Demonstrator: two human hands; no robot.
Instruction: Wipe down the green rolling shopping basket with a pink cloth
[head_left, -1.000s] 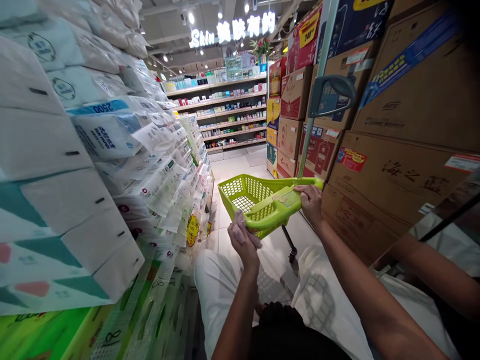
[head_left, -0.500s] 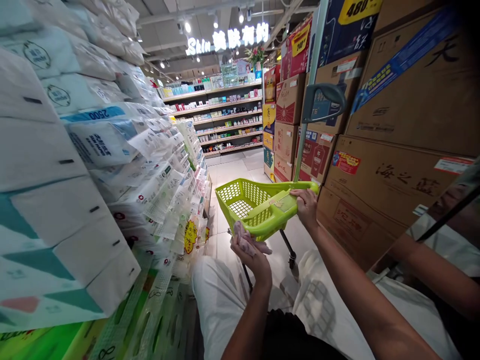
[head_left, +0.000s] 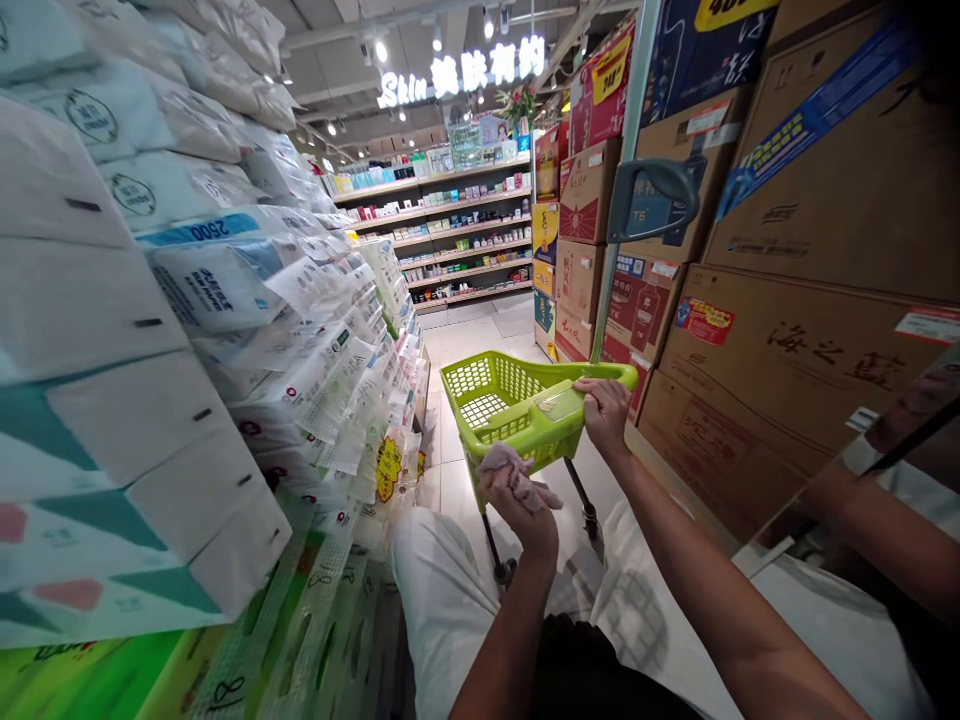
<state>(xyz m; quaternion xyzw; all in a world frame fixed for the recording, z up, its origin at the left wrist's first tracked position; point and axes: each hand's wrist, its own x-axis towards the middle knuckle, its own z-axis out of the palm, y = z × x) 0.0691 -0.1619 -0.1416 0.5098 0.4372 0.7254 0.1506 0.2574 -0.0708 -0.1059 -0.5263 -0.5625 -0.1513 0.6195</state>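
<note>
A lime-green shopping cart (head_left: 495, 410) stands in front of me, its basket holding nothing that I can see. My right hand (head_left: 604, 412) is closed round the right part of its handle bar (head_left: 559, 402). My left hand (head_left: 529, 515) grips a crumpled greyish-pink cloth (head_left: 510, 472) close to the left end of that bar. Whether the cloth touches the bar is hard to make out. Behind the cart's right corner rises a pale pole (head_left: 604, 300) with a dark grey loop handle (head_left: 651, 200); I cannot tell if it joins the cart.
Plastic-wrapped tissue packs (head_left: 225, 280) are stacked high on the left. Large cardboard cartons (head_left: 810, 340) line the right side, with a reflective panel (head_left: 885, 500) nearer me. Tiled floor (head_left: 487, 330) leads to shelves (head_left: 465, 225) of small products.
My left hand and the cloth have shifted slightly right, and the cloth looks more bunched. My right hand keeps its grip on the bar. The whole view has shifted a little.
</note>
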